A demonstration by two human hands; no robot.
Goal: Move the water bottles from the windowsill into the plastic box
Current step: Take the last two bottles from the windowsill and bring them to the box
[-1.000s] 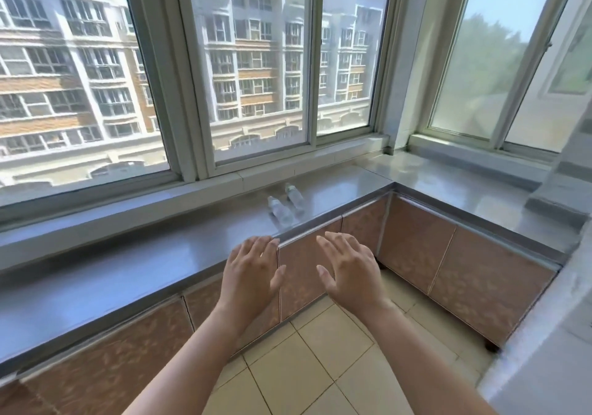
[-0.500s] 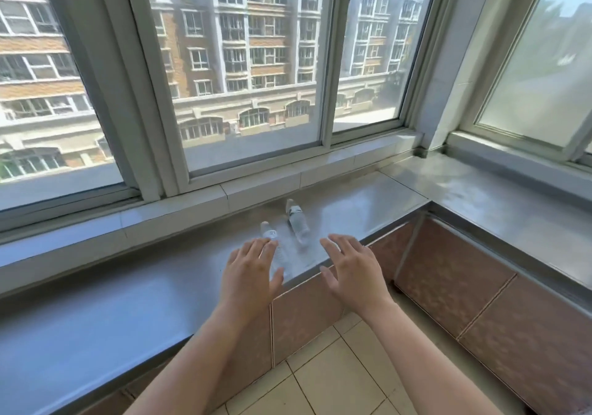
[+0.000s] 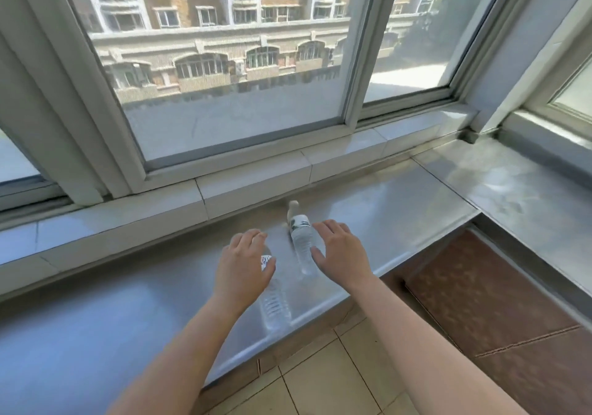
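Water bottles, two clear plastic ones, lie flat on grey metal windowsill (image 3: 400,216). Nearer bottle (image 3: 275,305) at front edge, upper half hidden under left hand (image 3: 243,264). Farther bottle (image 3: 301,248) white cap toward window, just beside right hand (image 3: 339,251). Both hands' fingers spread, gripping nothing; contact with bottles unclear. Plastic box not in view. Risk: round bottles roll easily; clumsy nudge could send nearer one off edge onto tiled floor (image 3: 320,382). Smooth plastic could slip from loose grip.
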